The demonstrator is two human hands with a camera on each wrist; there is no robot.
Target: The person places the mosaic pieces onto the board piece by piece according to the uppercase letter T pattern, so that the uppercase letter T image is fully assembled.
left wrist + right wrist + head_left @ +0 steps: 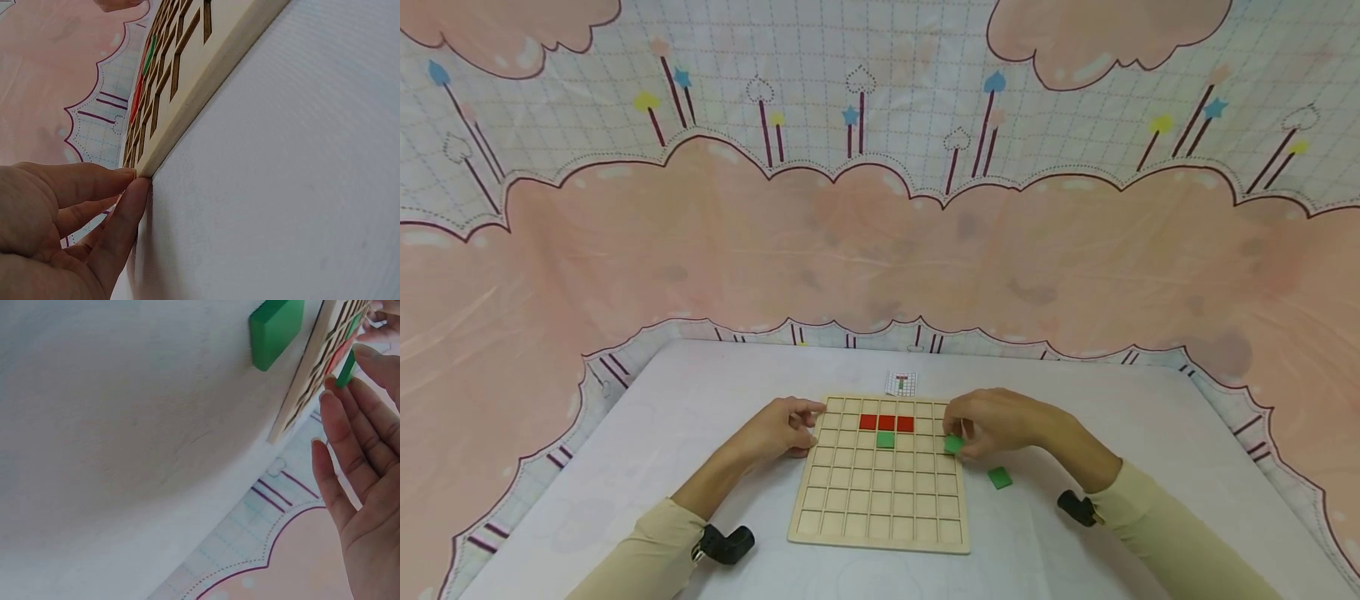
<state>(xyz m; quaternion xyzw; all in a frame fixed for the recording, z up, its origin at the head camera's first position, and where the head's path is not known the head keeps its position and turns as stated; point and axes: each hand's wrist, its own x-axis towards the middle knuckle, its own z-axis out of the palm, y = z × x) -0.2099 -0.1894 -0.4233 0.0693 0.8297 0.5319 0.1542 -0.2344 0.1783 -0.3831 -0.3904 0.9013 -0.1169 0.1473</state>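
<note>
A square wooden grid board (pixel 880 527) lies on the white table, with three red tiles (pixel 886 422) side by side in one row. Directly below the middle one, a green tile (pixel 885 440) fills a cell. My left hand (pixel 778 427) touches the board's upper left edge with index finger and thumb extended. In the left wrist view those fingertips (pixel 128 177) meet the board's corner. Over the board's right edge, my right hand (pixel 996 421) pinches another green tile (pixel 953 444) between thumb and fingers. That tile shows edge-on (pixel 346 370) in the right wrist view.
One loose green tile (pixel 1000 477) lies on the table (pixel 1060 550) just right of the board. Behind the board is a small card (pixel 902 382) printed with a grid and coloured squares. A patterned curtain (pixel 880 250) hangs around the back and sides.
</note>
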